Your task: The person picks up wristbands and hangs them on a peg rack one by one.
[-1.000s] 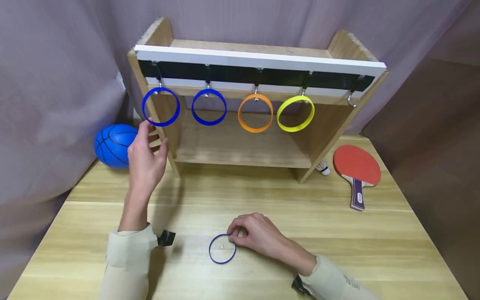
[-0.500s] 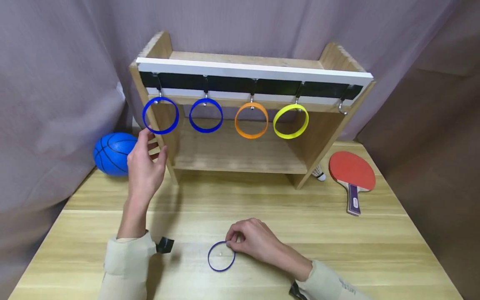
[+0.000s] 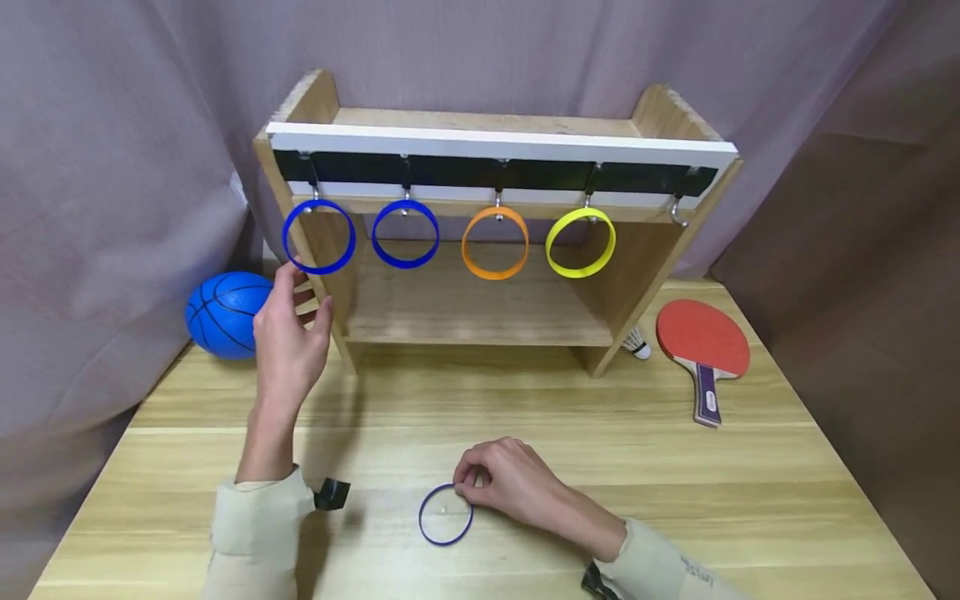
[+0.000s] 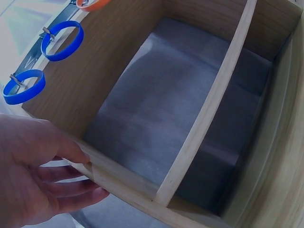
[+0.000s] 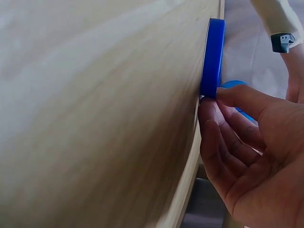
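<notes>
My right hand (image 3: 513,487) pinches the rim of a thin blue wristband (image 3: 422,527), which lies flat on the wooden table. In the right wrist view thumb and fingertips meet at the edge of that blue wristband (image 5: 213,57). At the left, my left hand (image 3: 288,342) holds the side panel of a wooden shelf (image 3: 480,325); in the left wrist view its thumb is on the panel's front edge and the fingers lie along the outside. Two blue wristbands (image 3: 406,263), an orange wristband (image 3: 495,275) and a yellow wristband (image 3: 581,273) hang from hooks along the shelf's front.
The far-right hook (image 3: 678,215) carries no band. A blue basketball (image 3: 225,317) sits behind my left hand. Right of the shelf lie a shuttlecock (image 3: 637,344) and a red table tennis bat (image 3: 702,337). Grey curtains (image 3: 487,50) close off the back and sides.
The head view has tilted, so the scene sits lower in it. Both hands keep their places, the right one on the wristband and the left one at the shelf.
</notes>
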`<state>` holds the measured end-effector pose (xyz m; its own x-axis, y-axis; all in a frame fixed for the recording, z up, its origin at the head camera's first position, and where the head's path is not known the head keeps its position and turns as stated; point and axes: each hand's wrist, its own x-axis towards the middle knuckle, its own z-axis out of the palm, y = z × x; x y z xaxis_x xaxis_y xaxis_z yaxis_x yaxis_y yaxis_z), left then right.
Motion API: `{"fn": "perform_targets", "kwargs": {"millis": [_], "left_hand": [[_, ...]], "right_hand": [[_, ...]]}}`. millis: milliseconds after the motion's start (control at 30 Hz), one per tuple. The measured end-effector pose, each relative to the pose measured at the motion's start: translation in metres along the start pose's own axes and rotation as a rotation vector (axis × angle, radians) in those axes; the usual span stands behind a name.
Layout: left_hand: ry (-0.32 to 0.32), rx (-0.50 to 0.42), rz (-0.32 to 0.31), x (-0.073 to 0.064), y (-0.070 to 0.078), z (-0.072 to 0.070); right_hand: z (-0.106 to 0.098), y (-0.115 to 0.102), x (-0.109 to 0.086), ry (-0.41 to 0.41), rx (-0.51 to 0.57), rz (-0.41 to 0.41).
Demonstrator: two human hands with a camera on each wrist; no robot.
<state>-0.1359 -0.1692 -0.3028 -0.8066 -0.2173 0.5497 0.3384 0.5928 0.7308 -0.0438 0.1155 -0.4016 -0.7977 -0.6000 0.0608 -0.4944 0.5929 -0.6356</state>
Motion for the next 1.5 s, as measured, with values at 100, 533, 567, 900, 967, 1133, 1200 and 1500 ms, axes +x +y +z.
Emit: {"fn": "perform_targets", "kwargs": {"millis": [100,533,567,900,967,1133,1200,1500], "left_hand": [[0.007,-0.005,-0.011,-0.002,0.000,-0.001],[-0.015,0.007,-0.035,-0.023,-0.008,0.001],[-0.019,0.008,-0.035,-0.026,-0.008,0.001],[-0.022,0.011,-0.014,-0.024,-0.007,0.001],[-0.019,0.008,-0.009,-0.020,-0.006,0.002],[-0.016,-0.003,-0.006,-0.012,-0.004,0.004],[-0.015,-0.005,-0.004,-0.009,-0.003,0.005],[0.011,-0.004,0.022,-0.001,-0.002,0.002]], "right_hand": [[0.000,0.001,0.000,-0.010,0.009,-0.001],[0.011,-0.001,-0.017,0.017,0.028,-0.016],[0.012,-0.001,-0.020,0.026,0.029,-0.019],[0.008,-0.001,-0.023,0.078,0.009,-0.007],[0.005,-0.001,-0.021,0.087,0.003,-0.012],[-0.004,0.001,-0.016,0.123,-0.011,-0.026],[-0.010,0.002,-0.015,0.143,-0.018,-0.036],[-0.112,-0.013,-0.011,0.513,-0.160,-0.251]]}}
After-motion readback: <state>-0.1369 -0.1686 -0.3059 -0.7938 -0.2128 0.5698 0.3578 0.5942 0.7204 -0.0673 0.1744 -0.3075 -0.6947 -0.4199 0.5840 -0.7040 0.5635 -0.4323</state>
